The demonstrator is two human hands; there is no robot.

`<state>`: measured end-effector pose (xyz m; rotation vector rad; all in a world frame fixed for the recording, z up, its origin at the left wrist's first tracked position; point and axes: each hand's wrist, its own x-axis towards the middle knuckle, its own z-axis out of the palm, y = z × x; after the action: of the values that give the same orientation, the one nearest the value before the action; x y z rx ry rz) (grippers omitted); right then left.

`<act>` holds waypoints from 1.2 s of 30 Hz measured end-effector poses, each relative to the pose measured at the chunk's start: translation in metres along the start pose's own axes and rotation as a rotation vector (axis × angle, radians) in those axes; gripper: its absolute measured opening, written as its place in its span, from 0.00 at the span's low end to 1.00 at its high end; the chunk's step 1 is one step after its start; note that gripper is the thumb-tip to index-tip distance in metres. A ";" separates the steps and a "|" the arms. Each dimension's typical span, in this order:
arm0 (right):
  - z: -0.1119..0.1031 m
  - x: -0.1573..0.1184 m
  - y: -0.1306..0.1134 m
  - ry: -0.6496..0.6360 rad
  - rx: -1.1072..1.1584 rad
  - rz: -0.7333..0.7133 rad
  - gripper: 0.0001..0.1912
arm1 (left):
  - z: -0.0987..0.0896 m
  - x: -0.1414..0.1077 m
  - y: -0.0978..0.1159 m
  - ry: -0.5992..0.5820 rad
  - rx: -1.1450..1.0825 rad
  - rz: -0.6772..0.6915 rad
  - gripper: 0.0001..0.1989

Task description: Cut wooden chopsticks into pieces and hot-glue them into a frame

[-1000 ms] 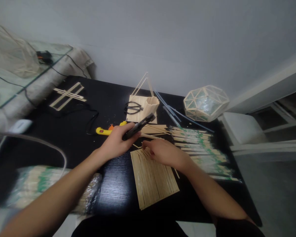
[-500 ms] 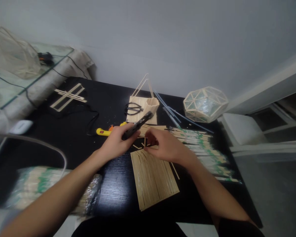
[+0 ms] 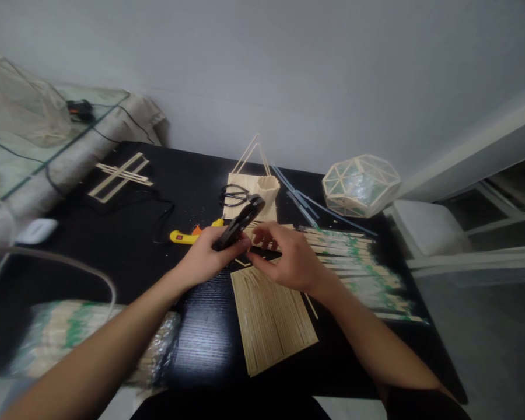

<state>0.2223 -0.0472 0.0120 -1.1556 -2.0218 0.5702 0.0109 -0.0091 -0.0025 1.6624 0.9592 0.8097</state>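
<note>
My left hand [image 3: 203, 256] is closed around black pliers [image 3: 240, 221], whose head points up and to the right. My right hand [image 3: 291, 256] is beside the left fingertips, fingers curved and a gap showing between thumb and fingers. Whether a tiny stick piece lies at the fingertips is too small to tell. Below the right hand lies a flat panel of wooden sticks [image 3: 275, 321] side by side. Short stick offcuts [image 3: 242, 262] are at its upper edge. Behind the pliers stands a stick-built base [image 3: 234, 198] with a small cup [image 3: 268, 186] and a pointed frame.
Black-handled scissors [image 3: 234, 195] rest on the base. A yellow glue gun [image 3: 181, 237] lies left of my hands. Wrapped sticks [image 3: 363, 262] spread rightward, a bagged bundle [image 3: 70, 326] at lower left. A polyhedral stick frame [image 3: 361, 185] stands back right; crossed stick frames [image 3: 120, 177] lie back left.
My right hand has moved slightly left toward the left fingertips. The short stick piece pinched upright in it before no longer shows there. The pliers have tipped a little more upright.
</note>
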 end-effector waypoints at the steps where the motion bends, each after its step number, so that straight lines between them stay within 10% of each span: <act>1: 0.001 0.000 0.000 -0.001 -0.002 -0.004 0.14 | 0.000 0.000 0.000 -0.002 -0.005 -0.004 0.13; 36: 0.011 -0.002 0.004 0.058 -0.044 -0.115 0.13 | 0.003 0.001 -0.001 -0.024 -0.084 0.008 0.11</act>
<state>0.2164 -0.0477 0.0015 -1.0617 -2.0444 0.4320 0.0137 -0.0094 -0.0040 1.6008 0.8905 0.8227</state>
